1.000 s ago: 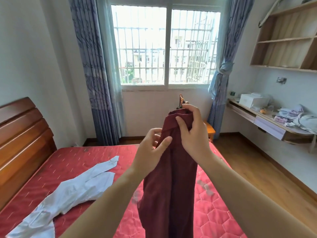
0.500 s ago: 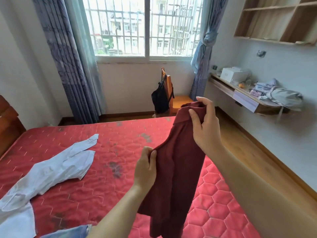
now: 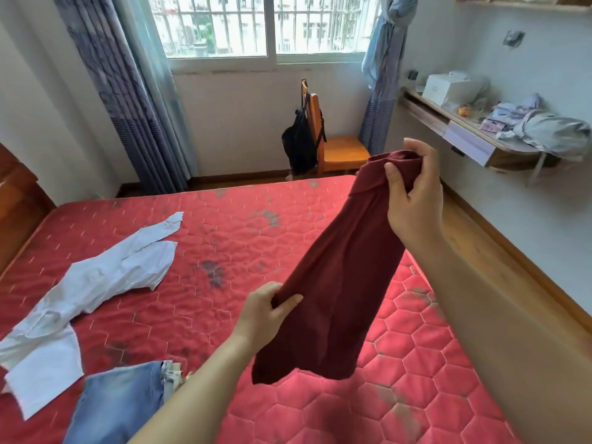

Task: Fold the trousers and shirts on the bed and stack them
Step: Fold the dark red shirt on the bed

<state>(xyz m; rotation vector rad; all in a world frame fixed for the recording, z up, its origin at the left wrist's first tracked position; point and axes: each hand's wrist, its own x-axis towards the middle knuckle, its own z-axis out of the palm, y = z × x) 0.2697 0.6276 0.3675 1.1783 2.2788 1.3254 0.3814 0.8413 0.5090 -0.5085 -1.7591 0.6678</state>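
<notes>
Gripping maroon garment point(image 3: 339, 283) edges, left hand point(image 3: 267, 312), right hand point(image 3: 413, 200), above bed point(image 3: 416, 395)

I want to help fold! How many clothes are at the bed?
3: maroon garment held above the bed, white shirt lying left, jeans bottom left. More may be out of view.

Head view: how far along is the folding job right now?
Done: no folded pile shows on the bed. In hand: the maroon garment, held up above the bed, with the right hand gripping its top edge and the left hand pinching a side lower down. Left: the white shirt lying rumpled, and the denim garment nearer, both unfolded.
</notes>
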